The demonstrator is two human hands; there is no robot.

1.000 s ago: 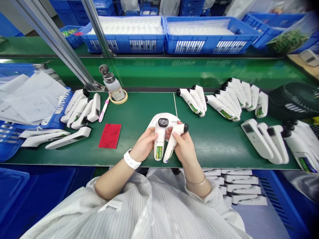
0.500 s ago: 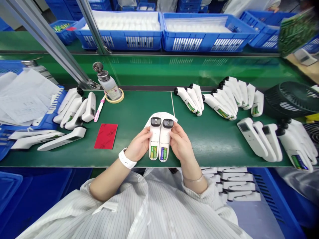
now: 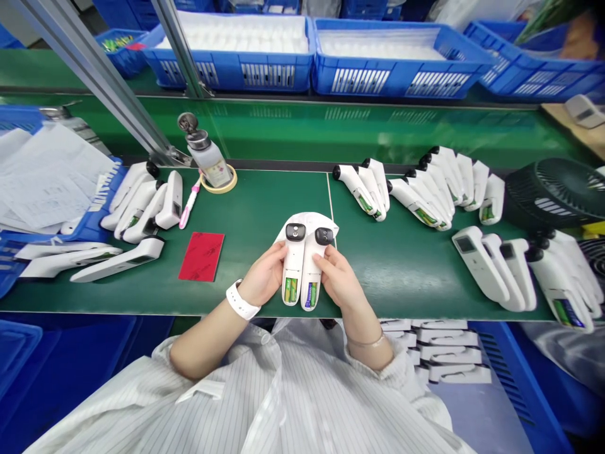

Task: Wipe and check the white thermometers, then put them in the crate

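Side by side before me are two white infrared thermometers, black sensor ends away from me and battery bays uncovered. My left hand is closed round the left thermometer, which shows two green batteries. The right thermometer is gripped by my right hand, thumb on its front; one blue and one green battery lie in its bay. A white piece that looks like cloth or thin foam shows behind their tops. Left of my hands lies a red square pad.
More thermometers lie on the right and left. A pump bottle stands in a tape roll, beside a pink-and-white pen-like tool. At far right is a black fan. Blue crates line the back shelf.
The right thermometer has tilted, its top leaning right, away from the left one. My right thumb has shifted further onto its front. A green blurred object at upper right has moved mostly out of view.
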